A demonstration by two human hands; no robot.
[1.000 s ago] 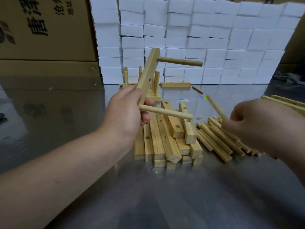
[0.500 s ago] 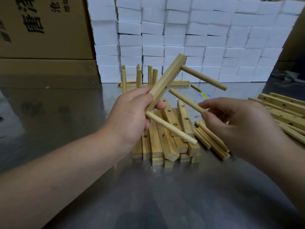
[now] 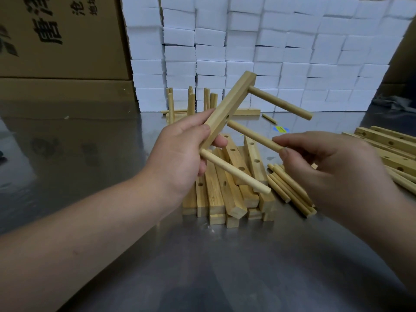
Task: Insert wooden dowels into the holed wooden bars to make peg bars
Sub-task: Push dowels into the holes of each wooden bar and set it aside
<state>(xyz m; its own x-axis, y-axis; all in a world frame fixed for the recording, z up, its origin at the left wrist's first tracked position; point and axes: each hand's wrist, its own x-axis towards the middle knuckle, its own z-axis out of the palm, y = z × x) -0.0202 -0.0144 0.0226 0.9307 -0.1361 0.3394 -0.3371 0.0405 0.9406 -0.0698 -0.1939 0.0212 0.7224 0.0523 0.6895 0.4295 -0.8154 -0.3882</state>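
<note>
1. Arriving tip-first at the middle hole of the pale square holed wooden bar [image 3: 227, 111], the round wooden dowel [image 3: 252, 137] is now closing a gap that was open half a second ago; seating is looking imminent.
2. The left hand [image 3: 180, 158] is clamping the bar's lower part, seated pegs projecting above and below its grip.
3. The right hand [image 3: 326, 167] is pinching the dowel's near end between thumb and fingertips, just right of the left hand.

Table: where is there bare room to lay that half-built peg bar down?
Bare steel table lies in front of the pile of holed bars, toward the near edge, and left of it toward the cardboard boxes. Crowded: loose dowels right of the pile, more bars far right, finished peg bars behind.
</note>
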